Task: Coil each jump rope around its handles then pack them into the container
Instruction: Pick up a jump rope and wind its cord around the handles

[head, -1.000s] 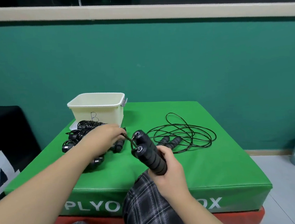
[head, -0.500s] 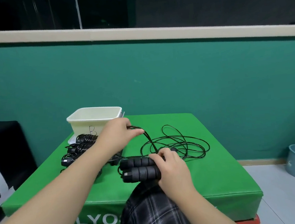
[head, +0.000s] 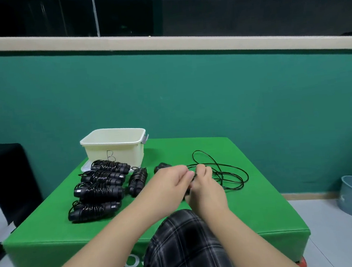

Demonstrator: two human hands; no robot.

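We judge the loose jump rope (head: 222, 173), lying toward the right edge of the green plyo box (head: 261, 211) well apart from the container (head: 114, 150) at the far left corner, to be a light, springy cord that slips off unless wound taut, so the grip belongs on its padded handles. Both hands meet over the middle of the box, forearms reaching forward side by side. The left hand (head: 170, 181) curls its fingers near the cord, the right hand (head: 204, 186) closes over what seem the handles; exact holds we cannot tell.
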